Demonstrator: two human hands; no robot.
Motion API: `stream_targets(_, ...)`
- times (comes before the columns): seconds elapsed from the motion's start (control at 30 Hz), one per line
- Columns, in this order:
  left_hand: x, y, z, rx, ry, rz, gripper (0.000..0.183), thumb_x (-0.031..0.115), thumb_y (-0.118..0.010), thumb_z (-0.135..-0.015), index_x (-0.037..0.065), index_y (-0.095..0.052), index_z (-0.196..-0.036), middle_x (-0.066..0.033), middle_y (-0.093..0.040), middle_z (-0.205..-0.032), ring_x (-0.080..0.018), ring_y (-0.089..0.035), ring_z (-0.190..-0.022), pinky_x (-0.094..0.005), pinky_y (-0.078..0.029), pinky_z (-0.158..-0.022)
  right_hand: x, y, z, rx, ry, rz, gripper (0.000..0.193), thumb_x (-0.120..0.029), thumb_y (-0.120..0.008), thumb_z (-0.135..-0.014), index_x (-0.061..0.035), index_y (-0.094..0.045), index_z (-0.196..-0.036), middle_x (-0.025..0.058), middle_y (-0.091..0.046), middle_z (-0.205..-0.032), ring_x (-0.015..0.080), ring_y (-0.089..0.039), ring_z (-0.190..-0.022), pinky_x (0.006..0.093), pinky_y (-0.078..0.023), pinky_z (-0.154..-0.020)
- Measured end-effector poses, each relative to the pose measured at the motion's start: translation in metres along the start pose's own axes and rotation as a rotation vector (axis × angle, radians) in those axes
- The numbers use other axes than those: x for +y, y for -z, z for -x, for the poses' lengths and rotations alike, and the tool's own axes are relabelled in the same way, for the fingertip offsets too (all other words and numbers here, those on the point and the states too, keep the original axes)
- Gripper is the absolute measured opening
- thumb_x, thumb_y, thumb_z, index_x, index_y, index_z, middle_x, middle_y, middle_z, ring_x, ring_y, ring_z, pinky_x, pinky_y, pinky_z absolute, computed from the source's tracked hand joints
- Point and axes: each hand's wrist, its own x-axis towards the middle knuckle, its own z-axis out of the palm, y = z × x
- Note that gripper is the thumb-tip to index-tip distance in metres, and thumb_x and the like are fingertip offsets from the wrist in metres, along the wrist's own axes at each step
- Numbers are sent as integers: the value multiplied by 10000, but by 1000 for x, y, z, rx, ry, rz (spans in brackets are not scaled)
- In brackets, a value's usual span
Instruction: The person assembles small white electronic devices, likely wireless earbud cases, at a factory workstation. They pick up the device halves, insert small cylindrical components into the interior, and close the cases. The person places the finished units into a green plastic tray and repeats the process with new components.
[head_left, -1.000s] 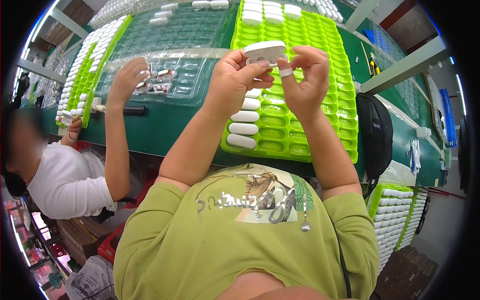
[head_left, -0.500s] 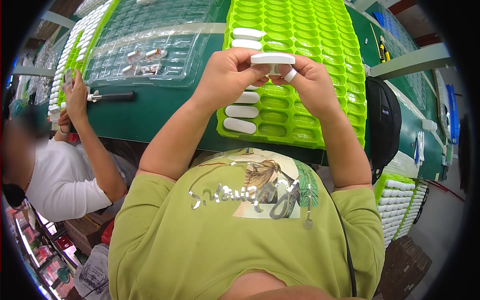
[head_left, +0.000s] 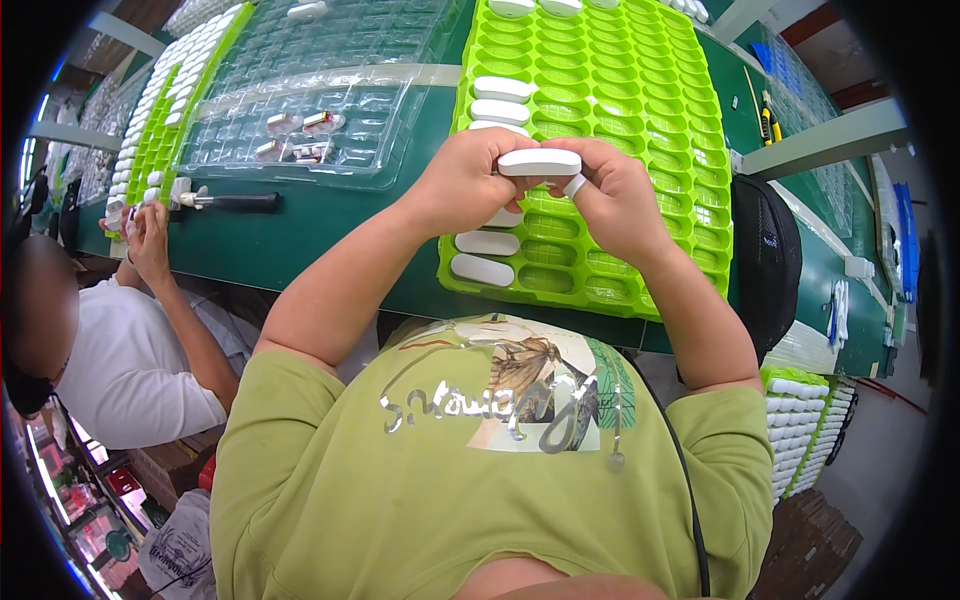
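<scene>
Between my two hands, over the lime-green moulded tray, is a long white oval casing (head_left: 540, 162) with rounded ends. My left hand (head_left: 468, 178) pinches its left end, and my right hand (head_left: 618, 190) grips the right end, with a white band round one finger. The underside of the casing is hidden by fingers. Beneath them the green tray (head_left: 680, 150) has rows of oval pockets. Several similar white casings (head_left: 482, 269) lie in its leftmost column, some partly covered by my left hand.
Left on the green table lies a clear plastic blister tray (head_left: 350, 150) with a few small parts. A black-handled tool (head_left: 240, 203) sits before it. A co-worker (head_left: 150, 370) in white handles small parts at far left. A black bag (head_left: 768, 250) stands right of the green tray.
The casing in my hands has tipped, so more of its white face shows, and both hands sit slightly lower in view. The co-worker's raised hand has come down to the other hand.
</scene>
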Motion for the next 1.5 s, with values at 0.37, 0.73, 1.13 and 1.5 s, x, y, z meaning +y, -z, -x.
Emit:
stream_targets(0.37, -17, -9, -16, 125, 67, -197, 260, -26, -616, -831, -15, -681, -1083, -75, -689, -881, -112, -648, -704, -271, -562, -628, 23, -5, -12, 83, -129, -57, 249, -72, -592, -899, -15, -683, -1124, 94, -718, -922, 157, -664, -780, 290, -531, -719)
stream_targets(0.73, -5, -9, 39, 65, -13, 264, 357, -1, -756, -824, -34, -596, -1141, -78, -683, -1008, -146, -682, -858, -298, -589, -751, -12, 1, 27, -128, -286, -568, 285, -198, -592, -984, 24, -652, -1153, 69, -691, -993, 123, -658, -828, 282, -554, -755)
stream_targets(1.13, -17, -11, 74, 98, -214, 17, 299, -10, -780, -802, -17, -644, -1068, -74, -662, -1014, -152, -680, -928, -291, -584, -794, -13, -5, 50, -231, -277, -730, 326, -55, -588, -961, 42, -579, -1272, 109, -670, -1127, 152, -650, -959, 302, -551, -852)
stream_targets(1.5, -12, -8, 76, 94, -220, -80, 292, -3, -787, -798, -27, -647, -1053, -84, -655, -1009, -158, -688, -904, -286, -585, -772, -14, -4, 48, -252, -331, -757, 339, -54, -594, -956, 49, -574, -1278, 112, -676, -1102, 162, -663, -938, 296, -553, -836)
